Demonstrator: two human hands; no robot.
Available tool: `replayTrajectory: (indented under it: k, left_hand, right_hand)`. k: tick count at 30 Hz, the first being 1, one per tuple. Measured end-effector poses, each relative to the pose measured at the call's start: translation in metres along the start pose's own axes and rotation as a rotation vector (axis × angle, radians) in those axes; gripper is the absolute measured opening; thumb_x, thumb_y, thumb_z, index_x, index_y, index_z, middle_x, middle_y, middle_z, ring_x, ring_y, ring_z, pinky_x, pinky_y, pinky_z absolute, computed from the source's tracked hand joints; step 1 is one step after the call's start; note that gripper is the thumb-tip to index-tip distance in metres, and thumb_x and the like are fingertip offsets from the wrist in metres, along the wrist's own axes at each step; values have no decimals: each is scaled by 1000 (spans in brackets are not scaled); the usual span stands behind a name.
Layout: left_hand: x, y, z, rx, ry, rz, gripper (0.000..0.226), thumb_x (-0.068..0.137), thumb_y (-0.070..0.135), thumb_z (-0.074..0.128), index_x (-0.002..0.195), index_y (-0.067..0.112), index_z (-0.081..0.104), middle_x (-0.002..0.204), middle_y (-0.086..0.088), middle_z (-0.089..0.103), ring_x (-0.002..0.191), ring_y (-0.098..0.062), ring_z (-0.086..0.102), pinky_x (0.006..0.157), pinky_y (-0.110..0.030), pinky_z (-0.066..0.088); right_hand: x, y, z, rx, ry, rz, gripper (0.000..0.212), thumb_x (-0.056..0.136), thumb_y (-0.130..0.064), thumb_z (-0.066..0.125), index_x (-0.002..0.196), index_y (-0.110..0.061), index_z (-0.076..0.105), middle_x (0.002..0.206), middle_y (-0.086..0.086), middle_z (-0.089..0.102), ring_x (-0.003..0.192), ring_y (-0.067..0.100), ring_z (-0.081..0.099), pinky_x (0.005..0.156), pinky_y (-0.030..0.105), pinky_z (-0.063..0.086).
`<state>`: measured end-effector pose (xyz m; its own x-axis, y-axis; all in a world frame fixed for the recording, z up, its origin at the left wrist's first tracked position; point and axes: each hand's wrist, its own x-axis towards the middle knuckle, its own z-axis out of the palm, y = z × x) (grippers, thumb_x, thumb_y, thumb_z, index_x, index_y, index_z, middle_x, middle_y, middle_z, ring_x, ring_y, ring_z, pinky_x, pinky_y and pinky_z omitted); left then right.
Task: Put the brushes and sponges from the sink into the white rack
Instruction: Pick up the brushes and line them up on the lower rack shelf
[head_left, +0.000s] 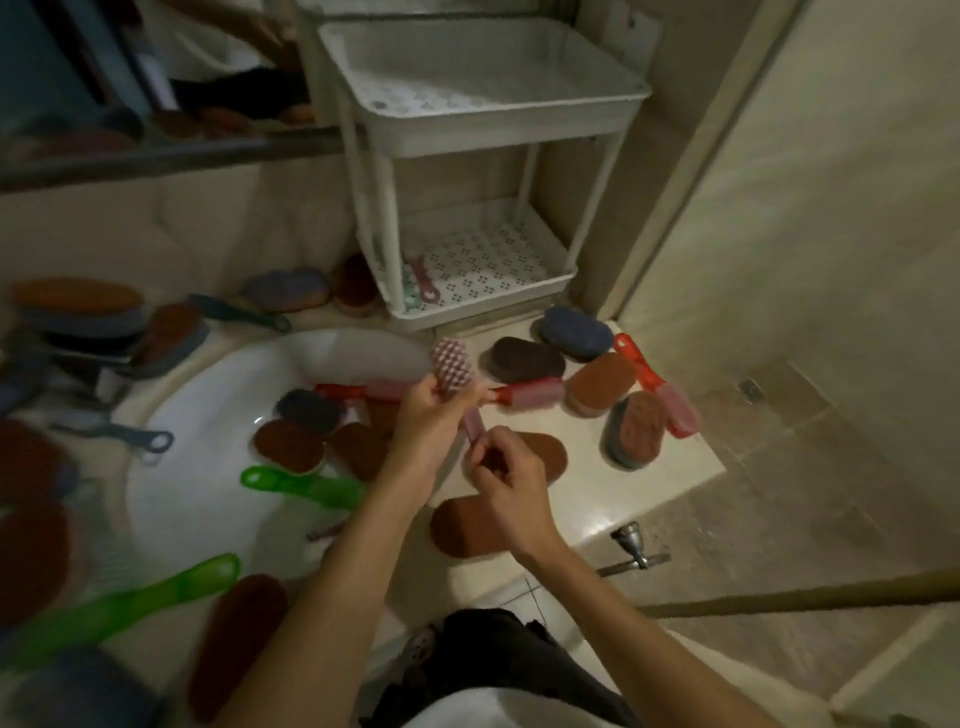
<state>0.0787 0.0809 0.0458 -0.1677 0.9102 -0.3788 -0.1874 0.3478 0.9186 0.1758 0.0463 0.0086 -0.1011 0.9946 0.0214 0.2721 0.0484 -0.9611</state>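
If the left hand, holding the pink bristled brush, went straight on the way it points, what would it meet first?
Probably the front rim of the white plastic rack's lower shelf: the left hand and its pink bristled brush aim there, though depth is unclear.

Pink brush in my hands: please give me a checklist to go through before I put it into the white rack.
1. Grip on pink brush: ok; left hand holds its neck, right hand its handle end.
2. Room in white rack: ok; bare floor in its lower tray beside one red brush.
3. Path to rack: ok; nothing seen between.
4. Brush dripping: cannot tell.
5. Sink emptied: not ok; green brush and sponges lie in it.
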Motion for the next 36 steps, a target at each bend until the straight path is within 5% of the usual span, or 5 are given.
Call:
replayTrajectory:
  k: [7,12,16,20,36]
  left_hand:
    - [-1,-5,-134,-174,606,-12,12,94,14,50,100,6,43,67,-6,52,30,-1,51,37,-14,45]
    - [-9,-33,-195,-144,780,-173,12,91,12,52,101,7,46,69,-5,54,38,-9,46,31,-12,32]
    - [-9,-63,-205,-130,788,-303,11,88,4,50,98,9,50,69,-5,55,35,-8,45,32,-13,31]
    - [-4,-84,-200,-100,825,-367,32,87,2,51,118,-6,48,69,-5,55,37,-10,50,29,-11,32]
    - [-2,-42,-162,137,653,-212,19,88,6,54,104,8,45,95,-15,58,59,-12,52,51,-21,42]
  right_hand:
    - [35,13,91,-98,-430,191,22,86,-12,52,67,-24,54,80,6,59,82,28,61,83,49,52]
    - [69,46,135,-630,-871,223,25,88,-17,62,66,-23,51,94,11,65,94,22,55,76,25,37]
    - [84,83,155,-919,-1038,251,35,93,-21,55,122,-2,54,120,16,57,119,31,53,84,30,43]
    - [88,116,162,-1062,-1177,171,29,92,-11,50,117,4,57,113,17,62,109,32,60,75,30,45]
    - [91,39,104,-855,-726,10,24,91,-18,54,108,-2,54,104,15,63,99,29,61,74,31,40]
